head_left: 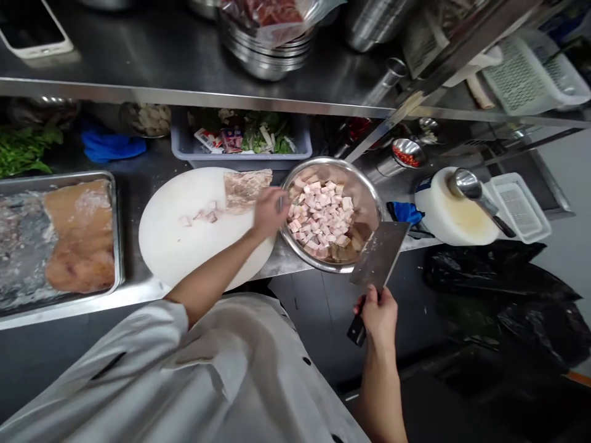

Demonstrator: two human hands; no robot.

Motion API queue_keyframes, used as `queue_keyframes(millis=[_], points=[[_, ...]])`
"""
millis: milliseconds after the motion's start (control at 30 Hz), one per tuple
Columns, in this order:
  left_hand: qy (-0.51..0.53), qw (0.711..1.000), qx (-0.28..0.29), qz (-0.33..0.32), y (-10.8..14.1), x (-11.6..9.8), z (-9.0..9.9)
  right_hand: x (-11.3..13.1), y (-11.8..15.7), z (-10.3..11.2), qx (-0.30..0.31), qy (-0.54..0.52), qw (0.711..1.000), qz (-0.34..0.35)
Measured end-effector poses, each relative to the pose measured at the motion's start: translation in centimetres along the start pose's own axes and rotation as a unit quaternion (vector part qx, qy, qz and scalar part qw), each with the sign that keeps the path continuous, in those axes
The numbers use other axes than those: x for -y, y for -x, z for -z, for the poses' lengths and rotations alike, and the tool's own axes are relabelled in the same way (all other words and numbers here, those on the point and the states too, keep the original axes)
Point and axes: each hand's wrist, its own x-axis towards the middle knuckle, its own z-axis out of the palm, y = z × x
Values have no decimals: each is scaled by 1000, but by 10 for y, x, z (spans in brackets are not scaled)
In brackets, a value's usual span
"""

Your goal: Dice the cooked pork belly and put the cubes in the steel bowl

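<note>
At the long steel counter (136, 266), let me take the mixing bowl (367, 195) as the middle of a clock, with twelve pointing away from the person. Nearest is the right hand (379, 312), at five o'clock, its fingers wrapped firmly around the black handle of a cleaver (382, 251). The broad blade covers the bowl's rim at four o'clock; whether they touch, I cannot tell. In the bowl lies a heap of pale pink meat cubes (323, 212), so I judge that a good portion of the cutting is done. The left hand (269, 212) is at nine o'clock, just by the rim; it is blurred, and I cannot say if its fingers grasp something or are free.

Farther towards nine is the round white cutting board (173, 246). At the board's own two o'clock rests a meat slab (241, 189), which seems the portion not yet cubed, and near the middle are a few meat scraps (209, 213). Beyond, also at nine, a metal tray (118, 240) bears large skin-on meat pieces (82, 261), uncubed. Farther off stand a lavender plastic basin (240, 161) with leafy greens (272, 134) at ten, and chopped red chillies (405, 157) at two.
</note>
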Motion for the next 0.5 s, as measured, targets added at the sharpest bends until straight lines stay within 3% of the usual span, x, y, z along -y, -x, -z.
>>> queue_keyframes(millis=[67, 133, 233, 300, 333, 500], points=[[-125, 986, -43, 100, 17, 47, 41, -3, 0, 14, 3, -89, 996, -3], [-246, 953, -39, 172, 35, 91, 78, -3, 1, 21, 22, -162, 986, -12], [-314, 936, 99, 126, 50, 134, 108, 1, -6, 16, 41, -227, 973, -28], [-328, 929, 144, 90, 54, 147, 115, 3, -18, 8, 50, -247, 967, -30], [-338, 927, 140, 87, 55, 150, 118, 5, -25, 4, 57, -254, 965, -30], [-403, 896, 11, 185, 77, 150, 141, 11, -49, -10, 110, -277, 954, -30]])
